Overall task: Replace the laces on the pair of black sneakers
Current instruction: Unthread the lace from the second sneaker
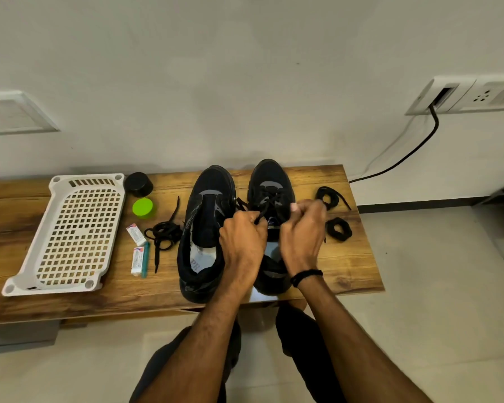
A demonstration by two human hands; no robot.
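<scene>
Wooden counter [346, 257] carrying the pair of black sneakers, toes toward the wall. Landmark: the laced sneaker [271, 181], which has a black lace crossing its front eyelets. A white perforated tray [70, 234] lies far to the left of the laced sneaker, and the unlaced sneaker [204, 228], with its tongue bare, stands just beside it on the left. The left hand [242, 242] is above the gap between the two shoes and pinches a lace end [262, 212] that runs up to the eyelets. The right hand [303, 231] is curled tight against the right side of the laced sneaker; whether it grips anything cannot be told. A loose lace tangle [163, 234] lies left of the unlaced sneaker. Two coiled laces [328, 196] [338, 229] lie just right of the laced sneaker. A black jar [138, 184], a green lid [143, 208] and two small boxes [136, 234] [137, 260] sit between tangle and tray.
</scene>
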